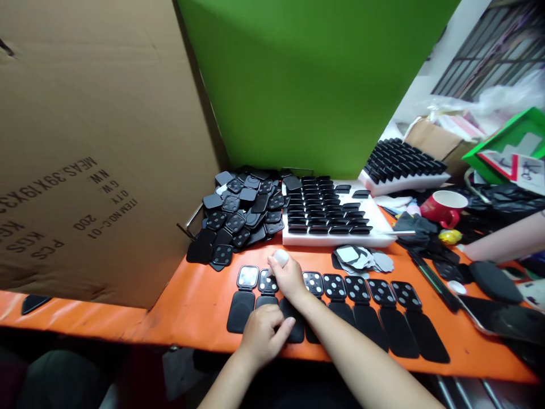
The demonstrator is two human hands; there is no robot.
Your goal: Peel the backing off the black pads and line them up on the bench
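A row of black hinged pieces lies unfolded on the orange table cover. Their small square plates [334, 287] carry pale dots, and their longer black panels [397, 332] point toward me. My right hand [290, 278] is closed around a white round-ended object [281, 258], over the second dotted plate [267, 280] from the left. The object's lower part is hidden. My left hand [266, 334] is curled on the black panels just below, thumb out; its fingertips are hidden. At the row's left end, one square plate [247, 276] has a pale, shiny face.
Loose black plates are heaped [238, 210] behind the row. Beside them, a white foam tray [340, 241] holds upright black pieces, with thin grey sheets [361, 258] in front. A large cardboard box [97, 142] stands left. A red mug [443, 208] and phone [489, 315] are right.
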